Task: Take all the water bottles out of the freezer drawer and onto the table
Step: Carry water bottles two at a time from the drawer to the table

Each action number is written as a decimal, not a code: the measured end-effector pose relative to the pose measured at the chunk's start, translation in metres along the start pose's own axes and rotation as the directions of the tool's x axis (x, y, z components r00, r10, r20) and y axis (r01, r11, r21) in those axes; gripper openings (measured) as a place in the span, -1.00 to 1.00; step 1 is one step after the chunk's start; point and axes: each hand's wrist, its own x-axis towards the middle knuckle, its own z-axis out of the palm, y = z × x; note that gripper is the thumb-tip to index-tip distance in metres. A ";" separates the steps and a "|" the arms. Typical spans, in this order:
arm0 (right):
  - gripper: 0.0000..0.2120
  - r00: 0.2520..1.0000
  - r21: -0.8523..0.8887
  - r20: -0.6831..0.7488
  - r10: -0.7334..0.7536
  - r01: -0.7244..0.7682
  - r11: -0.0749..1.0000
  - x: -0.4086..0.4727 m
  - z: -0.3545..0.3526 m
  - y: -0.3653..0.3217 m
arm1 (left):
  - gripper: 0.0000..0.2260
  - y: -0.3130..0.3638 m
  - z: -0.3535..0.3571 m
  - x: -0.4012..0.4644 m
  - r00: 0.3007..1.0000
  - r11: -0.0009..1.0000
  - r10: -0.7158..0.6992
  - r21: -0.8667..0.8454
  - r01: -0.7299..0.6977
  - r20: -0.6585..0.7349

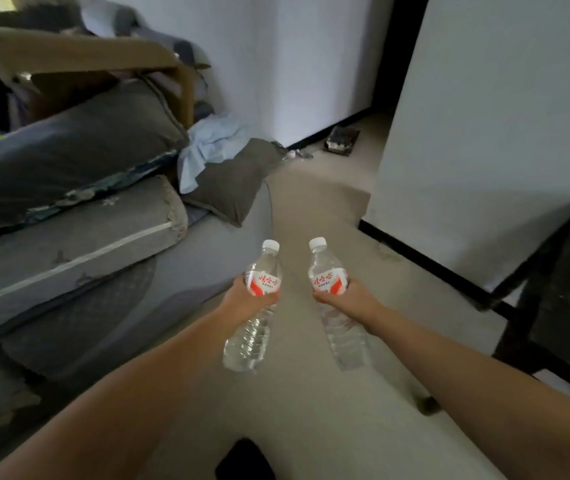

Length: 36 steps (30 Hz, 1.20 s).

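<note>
I hold two clear water bottles with white caps and red-and-white labels out in front of me, above the floor. My left hand (242, 301) grips the left bottle (254, 327) around its label, cap pointing away from me. My right hand (342, 299) grips the right bottle (327, 271) the same way, its lower half showing below my wrist. The two bottles are apart, side by side. No freezer drawer is in view.
A grey sofa (110, 299) piled with worn cushions (69, 157) and cloth fills the left. A dark table (564, 282) stands at the right against a white wall (491, 126). Beige floor (311, 209) runs ahead toward a dark doorway.
</note>
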 end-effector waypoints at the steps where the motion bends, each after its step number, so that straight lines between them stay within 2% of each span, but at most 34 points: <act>1: -0.67 1.000 0.001 -0.028 0.010 -0.010 1.000 0.011 -0.009 0.000 | -0.70 0.009 0.005 0.016 0.999 1.000 0.023 0.001 -0.023 0.024; 4: -0.69 0.995 0.022 -0.097 0.026 -0.024 0.999 0.050 -0.035 -0.003 | -0.79 0.037 0.025 0.073 0.995 0.998 0.056 0.014 -0.057 0.078; 9: -0.48 0.963 0.084 -0.248 0.104 -0.086 0.993 0.114 -0.075 -0.014 | -0.64 0.090 0.055 0.169 0.960 0.989 0.085 0.092 -0.114 0.267; 13: -0.56 0.906 0.194 -0.381 0.187 -0.119 0.974 0.165 -0.112 -0.033 | -0.53 0.153 0.086 0.250 0.909 0.958 0.123 0.192 -0.214 0.399; 18: -0.61 0.822 0.292 -0.497 0.277 -0.142 0.946 0.203 -0.163 -0.040 | -0.59 0.224 0.142 0.323 0.827 0.915 0.186 0.214 -0.343 0.531; 22: -0.43 0.742 0.352 -0.568 0.355 -0.171 0.920 0.209 -0.205 -0.028 | -0.51 0.250 0.198 0.353 0.773 0.887 0.154 0.260 -0.383 0.615; 25: -0.36 0.670 0.392 -0.613 0.419 -0.202 0.897 0.213 -0.248 -0.007 | -0.43 0.266 0.255 0.365 0.707 0.860 0.128 0.277 -0.428 0.695; 30: -0.28 0.604 0.461 -0.650 0.461 -0.169 0.871 0.225 -0.336 0.028 | -0.37 0.304 0.365 0.373 0.599 0.827 0.111 0.261 -0.497 0.793; 32: -0.30 0.604 0.446 -0.656 0.453 -0.174 0.878 0.229 -0.357 0.031 | -0.36 0.318 0.387 0.374 0.591 0.814 0.118 0.263 -0.517 0.798; 36: -0.28 0.516 0.468 -0.698 0.496 -0.195 0.862 0.229 -0.450 0.052 | -0.35 0.372 0.488 0.378 0.530 0.775 0.129 0.248 -0.581 0.838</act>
